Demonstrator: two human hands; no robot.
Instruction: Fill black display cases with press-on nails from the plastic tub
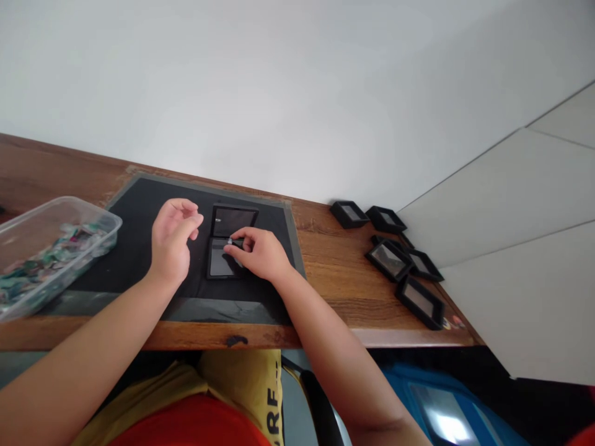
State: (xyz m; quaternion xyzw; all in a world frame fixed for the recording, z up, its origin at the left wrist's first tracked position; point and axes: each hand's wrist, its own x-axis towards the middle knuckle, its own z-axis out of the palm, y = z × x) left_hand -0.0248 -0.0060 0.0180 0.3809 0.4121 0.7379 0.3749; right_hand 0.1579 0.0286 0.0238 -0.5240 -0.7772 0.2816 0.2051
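A hinged black display frame lies opened out on the black mat, with clear film panes in both halves. My right hand is over its lower half, thumb and forefinger pinched on a small pale, shiny piece whose kind I cannot make out. Part of the frame's right side is hidden by this hand. In the upper pane there is a small bright spot. Left of the frame, my left hand is held above the mat, fingers loosely curled and thumb a little apart, with nothing visible in it.
A clear plastic tub of small greenish wrapped pieces stands at the left on the mat. Several closed black frames lie at the right of the wooden table. A white wall rises behind; a white panel borders the right.
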